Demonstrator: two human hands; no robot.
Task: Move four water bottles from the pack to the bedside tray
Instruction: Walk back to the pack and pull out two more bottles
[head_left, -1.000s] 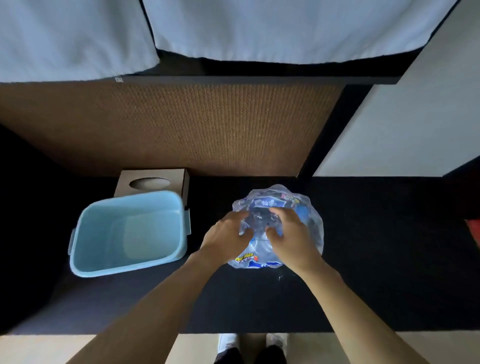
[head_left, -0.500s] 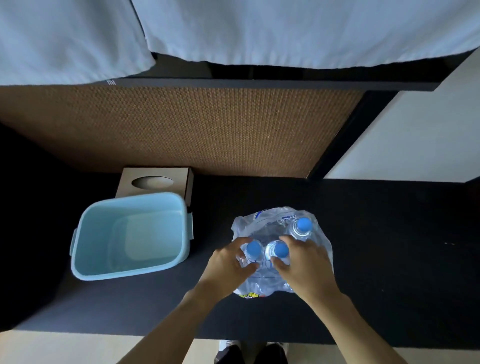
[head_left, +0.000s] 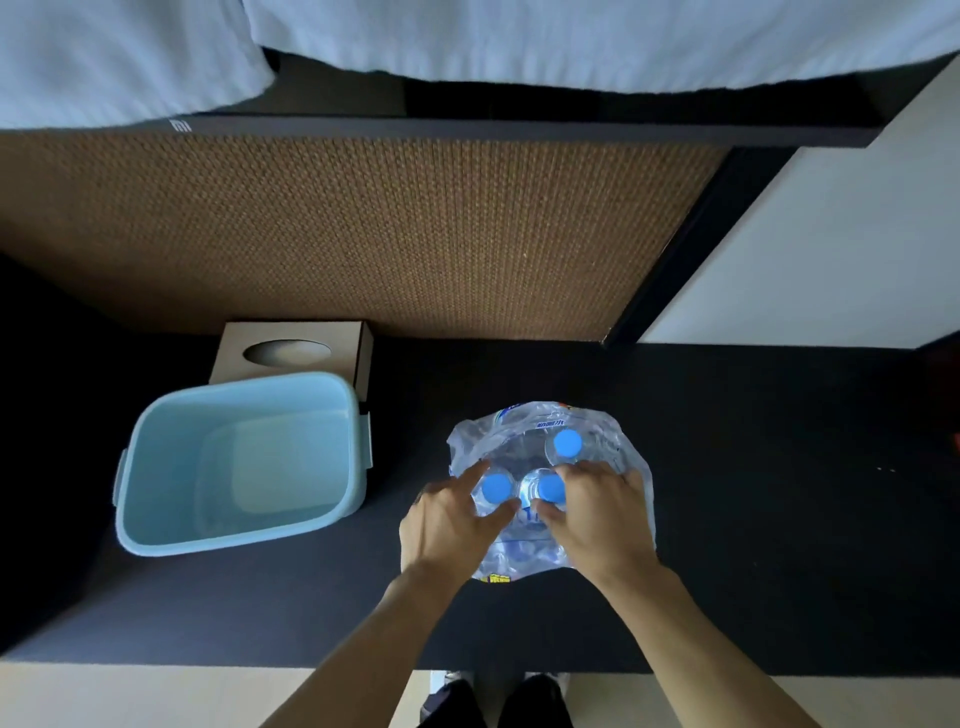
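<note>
A pack of water bottles (head_left: 597, 431) in torn clear plastic wrap stands on the black surface, right of centre. Three blue caps show through the opening. My left hand (head_left: 449, 525) curls thumb and forefinger around the neck of the left bottle (head_left: 496, 487). The fingers of my right hand (head_left: 600, 514) close around the neck of the middle bottle (head_left: 549, 487). A third bottle (head_left: 567, 443) stands free behind them. The light blue plastic tray (head_left: 156, 540), a deep tub, sits empty to the left of the pack.
A brown tissue box (head_left: 291, 338) stands behind the tub. A woven brown panel (head_left: 363, 228) rises behind the black surface (head_left: 753, 545), with white bedding (head_left: 571, 36) above. A white wall (head_left: 831, 260) is at right. My shoes (head_left: 498, 701) show below the front edge.
The wrap, closed over the pack a second ago, is now opened and the blue caps are exposed. Both hands have settled around the two front bottle necks.
</note>
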